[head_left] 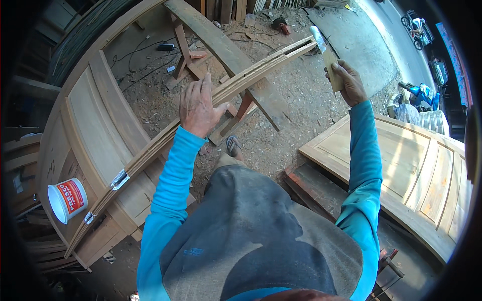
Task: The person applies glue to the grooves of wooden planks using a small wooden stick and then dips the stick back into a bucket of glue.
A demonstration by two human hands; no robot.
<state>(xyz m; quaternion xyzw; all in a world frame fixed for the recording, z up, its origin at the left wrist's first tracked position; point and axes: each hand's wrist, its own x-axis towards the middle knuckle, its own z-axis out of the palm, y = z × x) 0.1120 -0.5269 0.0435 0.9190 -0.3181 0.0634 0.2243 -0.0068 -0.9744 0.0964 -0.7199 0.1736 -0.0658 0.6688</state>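
Observation:
A long grooved wooden board (261,72) runs diagonally on edge from the lower left to the upper right. My left hand (198,108) lies against its left side near the middle, fingers stretched and holding nothing. Out past the board's far end, my right hand (350,84) is closed on a flat tan sheet (331,70), which looks like sandpaper. Whitish wrapping (318,39) sticks out at that end, close to the sheet. Silvery wrapped pieces (119,179) are set along the board's near part.
A panelled wooden door (100,115) lies at left, with a white tub with a red label (68,200) on it. Another panelled door (396,160) lies at right. A trestle (182,42) and cables stand over the debris-strewn floor. A blue motorbike (424,95) is beyond.

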